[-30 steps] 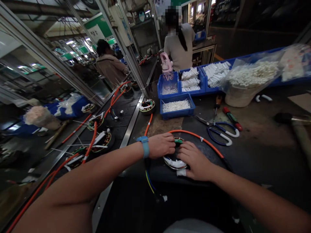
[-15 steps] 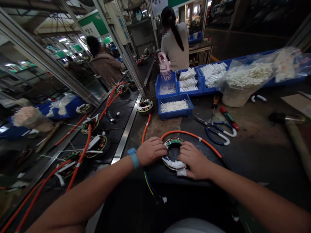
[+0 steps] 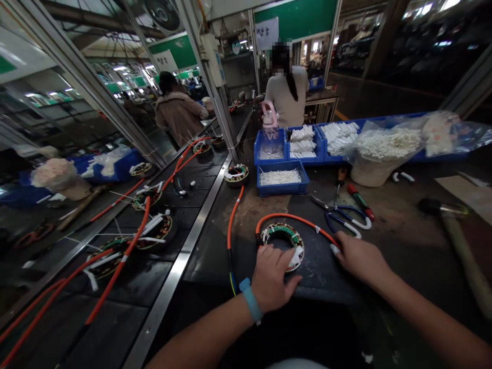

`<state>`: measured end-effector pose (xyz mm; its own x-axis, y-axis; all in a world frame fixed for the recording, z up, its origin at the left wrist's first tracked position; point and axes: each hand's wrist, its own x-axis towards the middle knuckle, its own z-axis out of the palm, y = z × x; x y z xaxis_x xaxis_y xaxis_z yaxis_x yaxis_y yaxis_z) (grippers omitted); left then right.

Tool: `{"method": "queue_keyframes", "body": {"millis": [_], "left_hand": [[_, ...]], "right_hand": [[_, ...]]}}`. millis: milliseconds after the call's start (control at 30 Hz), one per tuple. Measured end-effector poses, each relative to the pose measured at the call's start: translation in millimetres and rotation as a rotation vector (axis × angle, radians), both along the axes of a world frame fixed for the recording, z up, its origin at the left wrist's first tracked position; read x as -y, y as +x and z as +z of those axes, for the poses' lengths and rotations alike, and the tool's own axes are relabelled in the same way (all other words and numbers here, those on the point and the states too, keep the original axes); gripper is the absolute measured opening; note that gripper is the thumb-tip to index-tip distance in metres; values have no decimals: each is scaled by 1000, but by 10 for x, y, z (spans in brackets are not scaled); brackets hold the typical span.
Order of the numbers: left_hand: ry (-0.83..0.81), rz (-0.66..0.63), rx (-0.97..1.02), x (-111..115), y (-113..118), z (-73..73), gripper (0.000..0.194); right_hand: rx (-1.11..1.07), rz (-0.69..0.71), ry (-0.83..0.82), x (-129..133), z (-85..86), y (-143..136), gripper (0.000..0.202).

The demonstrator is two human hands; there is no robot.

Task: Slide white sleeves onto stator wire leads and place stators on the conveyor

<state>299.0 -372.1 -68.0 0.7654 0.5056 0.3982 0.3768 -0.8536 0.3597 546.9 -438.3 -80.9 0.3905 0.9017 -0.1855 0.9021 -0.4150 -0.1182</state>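
A ring-shaped motor stator (image 3: 282,233) with copper windings, green insulation and white sleeving lies on the dark bench in front of me. My left hand (image 3: 273,274), with a blue band at its wrist, rests over the near left part of the ring, fingers curled on it and thumb apart. From the ring's left side an orange cable (image 3: 294,217) arcs over to the right. Near its far end, the fingers of my right hand (image 3: 359,259) close round the cable; one finger has a white wrap. Blue-handled scissors (image 3: 344,218) lie just beyond that hand.
Behind stand a small blue tray (image 3: 282,192) of thin white sticks and blue bins (image 3: 326,159) of white tubes. A red-green marker (image 3: 360,201) and a hammer (image 3: 459,241) lie right. More stators (image 3: 154,238) sit on the left track, beyond a metal rail (image 3: 192,238). Two people work farther back.
My right hand has left the stator and moved right to the orange cable. My left hand has shifted onto the ring's near side. The camera view has tilted up slightly.
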Motion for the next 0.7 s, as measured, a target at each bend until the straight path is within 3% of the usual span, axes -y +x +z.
{"method": "queue_keyframes", "body": {"millis": [100,233,300,367,467,500,567,633,700], "left_hand": [[-44,-71,148,-225,-36,-74,39],[-134,-276,131,-561,-193,66,36],[-153,-271,100,-533,-212,157,34],[-194,-232,110,-322,-156,218,42],[-496,-363,132,178,16,256,68],[-616,-464,87,326,73,272,66],[-731,-664,-48,495,156,334,39],[-611,-583,-90,449,187,439,35],[-315,-286,-84,220,173,539,32]], "right_hand": [[-213,-170,113,26,-25,72,13],[-1098,-434,484,136,109,113,26],[-1487,-422,580,204,290,6,30],[-1751,-351,674,247,537,-189,25],[-1954,-231,876,222,951,-504,16],[-1977,-195,920,190,1084,-578,17],[-1973,-131,951,101,1323,-658,20],[-1941,-62,957,-11,1508,-671,24],[-1926,17,965,-137,1605,-677,29]]}}
